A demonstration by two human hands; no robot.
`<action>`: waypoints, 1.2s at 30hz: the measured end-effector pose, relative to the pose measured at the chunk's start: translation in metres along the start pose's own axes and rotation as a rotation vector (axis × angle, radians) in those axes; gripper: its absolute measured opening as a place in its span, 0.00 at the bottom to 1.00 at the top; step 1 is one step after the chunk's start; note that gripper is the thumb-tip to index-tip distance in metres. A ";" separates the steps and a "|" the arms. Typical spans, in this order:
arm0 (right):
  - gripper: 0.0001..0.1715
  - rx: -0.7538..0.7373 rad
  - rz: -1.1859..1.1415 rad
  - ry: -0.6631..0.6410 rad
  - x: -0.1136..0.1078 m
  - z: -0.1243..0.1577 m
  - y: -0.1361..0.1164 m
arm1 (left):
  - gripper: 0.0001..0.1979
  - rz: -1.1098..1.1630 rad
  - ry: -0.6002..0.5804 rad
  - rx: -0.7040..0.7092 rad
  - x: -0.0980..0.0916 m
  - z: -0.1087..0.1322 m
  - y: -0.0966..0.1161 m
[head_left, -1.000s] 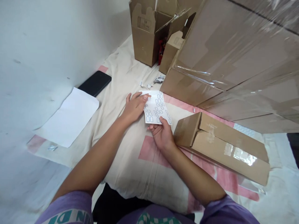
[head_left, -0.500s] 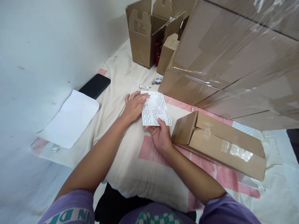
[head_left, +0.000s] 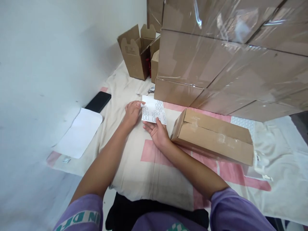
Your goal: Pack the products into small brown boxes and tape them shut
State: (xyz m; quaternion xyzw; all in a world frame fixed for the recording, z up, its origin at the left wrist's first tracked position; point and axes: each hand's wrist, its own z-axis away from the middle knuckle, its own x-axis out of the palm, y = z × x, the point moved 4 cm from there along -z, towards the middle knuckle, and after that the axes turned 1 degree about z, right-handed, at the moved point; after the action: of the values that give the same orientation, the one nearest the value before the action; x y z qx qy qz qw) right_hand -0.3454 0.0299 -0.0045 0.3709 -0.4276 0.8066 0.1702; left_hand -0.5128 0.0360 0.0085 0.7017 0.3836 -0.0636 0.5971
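A white sheet of small blue-outlined stickers (head_left: 154, 109) is held over the cream and pink cloth (head_left: 134, 160). My left hand (head_left: 132, 113) pinches its upper left edge between thumb and fingers. My right hand (head_left: 156, 132) supports the sheet from below, thumb pressed on its lower edge. A long shut cardboard box (head_left: 214, 138) lies just right of my right hand.
A large stack of plastic-wrapped cartons (head_left: 228, 54) fills the right and back. An open small carton (head_left: 134, 54) stands behind. A black phone (head_left: 98, 101) and a blank white sheet (head_left: 78, 133) lie at left by the white wall. Foil scraps (head_left: 151, 89) lie near the stack.
The camera has tilted up and pulled back, so everything appears lower and smaller. Both hands keep hold of the sticker sheet in much the same place.
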 end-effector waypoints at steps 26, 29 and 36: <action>0.13 -0.230 0.582 -0.136 0.011 0.036 -0.007 | 0.49 0.404 -0.138 0.274 0.002 0.006 0.010; 0.12 -0.240 0.634 -0.157 0.013 0.042 -0.008 | 0.51 0.428 -0.169 0.263 0.004 0.005 0.011; 0.07 -0.562 1.077 -0.249 0.008 0.080 -0.015 | 0.44 0.424 -0.207 0.246 0.010 0.008 0.013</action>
State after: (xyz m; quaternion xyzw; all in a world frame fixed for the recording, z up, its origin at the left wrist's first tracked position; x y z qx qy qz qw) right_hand -0.3055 -0.0267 0.0380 0.1352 -0.7675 0.5864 -0.2209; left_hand -0.4948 0.0335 0.0115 0.8236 0.1541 -0.0545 0.5431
